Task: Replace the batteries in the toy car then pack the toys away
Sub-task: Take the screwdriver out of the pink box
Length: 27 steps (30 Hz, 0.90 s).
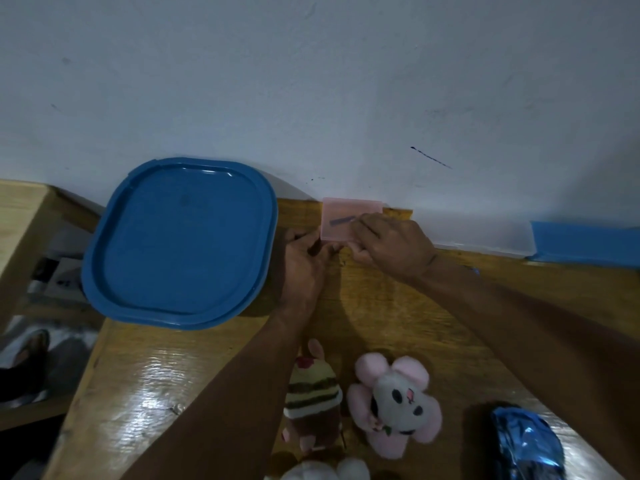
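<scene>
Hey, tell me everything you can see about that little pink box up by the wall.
The pink box is small, flat and rectangular, seemingly translucent plastic. A slim dark bar shows through it at a slant; what that is I cannot tell. It sits at the far edge of the wooden table against the white wall, right of the blue lid. The left hand grips its near left corner; the right hand holds its near right corner, fingers over the top.

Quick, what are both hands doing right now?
Left hand: holds the left edge of the small pink see-through plastic box.
Right hand: pinches the same box's near right corner.
</scene>
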Available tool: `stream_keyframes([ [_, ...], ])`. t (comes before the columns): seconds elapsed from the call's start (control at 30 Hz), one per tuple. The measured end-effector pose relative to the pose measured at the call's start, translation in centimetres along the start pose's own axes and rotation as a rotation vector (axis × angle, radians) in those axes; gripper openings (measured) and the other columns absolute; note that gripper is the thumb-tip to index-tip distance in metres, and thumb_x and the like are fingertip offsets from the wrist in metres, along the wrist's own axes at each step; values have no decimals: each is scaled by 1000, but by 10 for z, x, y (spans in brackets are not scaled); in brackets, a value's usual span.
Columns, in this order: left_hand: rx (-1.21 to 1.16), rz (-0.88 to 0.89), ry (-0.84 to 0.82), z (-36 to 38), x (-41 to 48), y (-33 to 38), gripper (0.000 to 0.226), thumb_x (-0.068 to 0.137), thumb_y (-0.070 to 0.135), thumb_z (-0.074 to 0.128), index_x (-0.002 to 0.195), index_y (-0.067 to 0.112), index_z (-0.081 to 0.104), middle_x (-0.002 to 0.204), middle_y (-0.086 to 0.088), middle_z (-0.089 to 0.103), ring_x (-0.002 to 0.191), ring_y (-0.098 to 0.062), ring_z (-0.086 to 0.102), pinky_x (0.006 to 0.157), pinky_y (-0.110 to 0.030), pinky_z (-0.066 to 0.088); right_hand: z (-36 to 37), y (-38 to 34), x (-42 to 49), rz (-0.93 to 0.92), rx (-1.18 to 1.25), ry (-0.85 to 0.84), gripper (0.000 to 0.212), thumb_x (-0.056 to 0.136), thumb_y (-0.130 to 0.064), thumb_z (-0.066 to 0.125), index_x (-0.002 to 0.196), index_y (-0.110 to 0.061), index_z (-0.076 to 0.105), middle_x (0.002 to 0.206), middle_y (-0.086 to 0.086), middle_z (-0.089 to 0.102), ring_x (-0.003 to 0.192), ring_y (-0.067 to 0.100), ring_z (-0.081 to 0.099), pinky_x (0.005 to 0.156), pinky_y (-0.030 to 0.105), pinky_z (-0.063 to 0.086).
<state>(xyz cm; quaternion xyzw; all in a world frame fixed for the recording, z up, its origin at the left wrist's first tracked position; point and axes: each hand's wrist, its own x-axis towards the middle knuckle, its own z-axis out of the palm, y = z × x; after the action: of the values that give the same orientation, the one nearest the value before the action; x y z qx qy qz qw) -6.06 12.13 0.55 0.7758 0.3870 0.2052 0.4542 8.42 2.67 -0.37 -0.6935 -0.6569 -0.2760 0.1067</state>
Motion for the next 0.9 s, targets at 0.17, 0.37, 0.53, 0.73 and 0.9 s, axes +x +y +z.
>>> stream_keyframes([
  [0.17, 9, -14, -1, 1, 1, -1, 24, 86, 21, 70, 107, 10, 73, 112, -12, 60, 92, -6, 49, 73, 5, 29, -4, 1, 4, -109, -54, 15, 24, 87, -21, 56, 82, -3, 71, 76, 15, 70, 60, 26, 68, 42, 31, 51],
  [0.37, -26, -6, 0, 0, 1, 1, 26, 85, 15, 71, 109, 3, 72, 111, -15, 59, 89, -1, 46, 73, 7, 28, -2, 2, 4, -162, -101, -8, 21, 87, -19, 58, 83, -2, 69, 75, 16, 68, 58, 26, 65, 41, 31, 49],
  [0.53, -79, 26, 3, 0, 3, -2, 23, 86, 11, 69, 108, 5, 73, 108, -17, 61, 76, 17, 42, 74, 6, 28, 0, 0, 5, -170, -120, -14, 19, 85, -17, 60, 84, 1, 67, 74, 18, 66, 57, 29, 63, 41, 32, 51],
  [0.73, -36, 11, 8, 5, 8, -13, 25, 85, 22, 71, 106, 8, 74, 105, -11, 65, 87, 6, 42, 78, -1, 35, 3, -1, 5, -184, -176, -57, 12, 84, -10, 61, 83, 2, 64, 71, 19, 63, 54, 29, 61, 39, 33, 49],
  [0.9, 2, -34, 10, 9, 9, -16, 26, 86, 27, 69, 106, 12, 74, 111, -6, 62, 94, -4, 47, 75, -7, 31, -4, -3, 11, -167, -165, -127, 18, 84, -17, 60, 83, 0, 65, 68, 15, 62, 50, 27, 60, 36, 29, 43],
])
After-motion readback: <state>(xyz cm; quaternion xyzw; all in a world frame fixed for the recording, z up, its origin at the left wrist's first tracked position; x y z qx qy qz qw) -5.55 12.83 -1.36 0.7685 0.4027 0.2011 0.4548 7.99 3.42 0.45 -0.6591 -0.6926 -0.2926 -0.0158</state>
